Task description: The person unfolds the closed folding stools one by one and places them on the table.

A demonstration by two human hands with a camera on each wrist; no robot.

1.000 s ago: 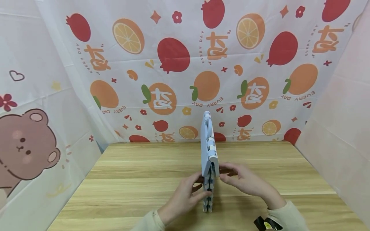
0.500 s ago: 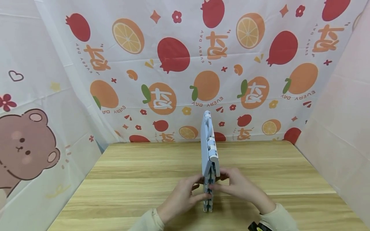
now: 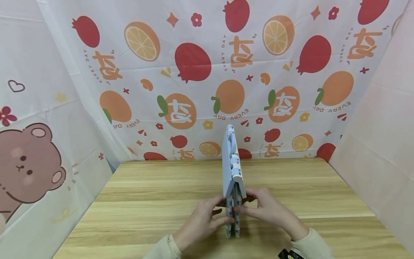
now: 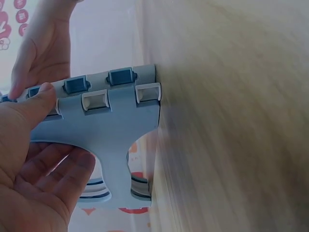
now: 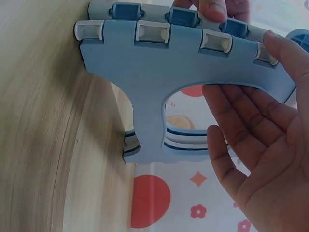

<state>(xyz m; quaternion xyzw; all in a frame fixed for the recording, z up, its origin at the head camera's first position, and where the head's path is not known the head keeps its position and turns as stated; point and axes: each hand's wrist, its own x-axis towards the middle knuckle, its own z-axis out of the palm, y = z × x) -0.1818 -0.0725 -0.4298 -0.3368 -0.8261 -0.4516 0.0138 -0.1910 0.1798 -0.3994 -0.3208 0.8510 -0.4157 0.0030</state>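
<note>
A light blue plastic folding stool stands upright on the table, mostly folded, its narrow edge towards me. Two leg panels hang below its top with a thin gap between them. My left hand grips the left leg panel, thumb on the hinged edge and fingers reaching into the cut-out. On the other side, my right hand grips the right leg panel the same way, thumb on its edge. White and blue hinge clips line both edges. In the head view, the far fingers of both hands are partly hidden behind the panels.
The wood-grain table spreads to both sides of the stool. Behind it hangs a fruit-print curtain, and a bear-print cloth closes the left side. A black band shows at the right sleeve.
My right hand has moved left and taken hold of the right leg panel. The lower ends of the two panels have parted slightly. My left hand keeps its grip.
</note>
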